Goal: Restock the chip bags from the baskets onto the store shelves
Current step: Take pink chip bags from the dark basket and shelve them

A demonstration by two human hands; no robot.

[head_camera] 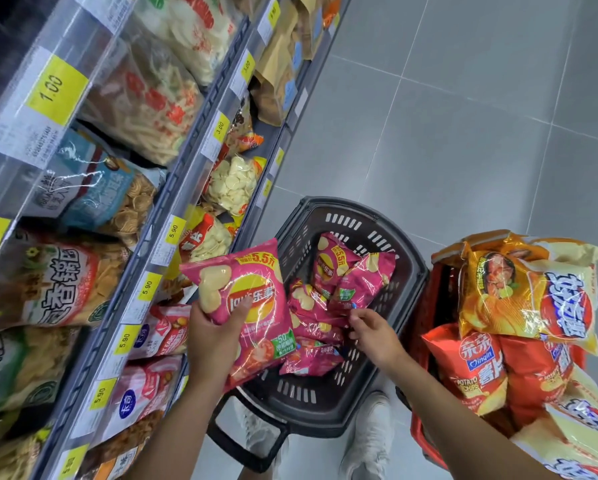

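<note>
- Left hand (214,332) grips pink chip bag (252,306), held over the near-left rim of dark basket (325,410).
- Right hand (375,332) in dark basket, fingers curled at a corner of the pink bags (360,282); grip cannot be told.
- Red basket (419,434), right: orange bags (519,296) heaped.
- Shelves (186,161), left: stocked.

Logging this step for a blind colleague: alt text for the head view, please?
The left hand grips a pink Lay's chip bag over a dark basket of matching bags, where the right hand reaches for another. Stocked snack shelves run along the left; a red basket of orange chip bags stands right.
</note>
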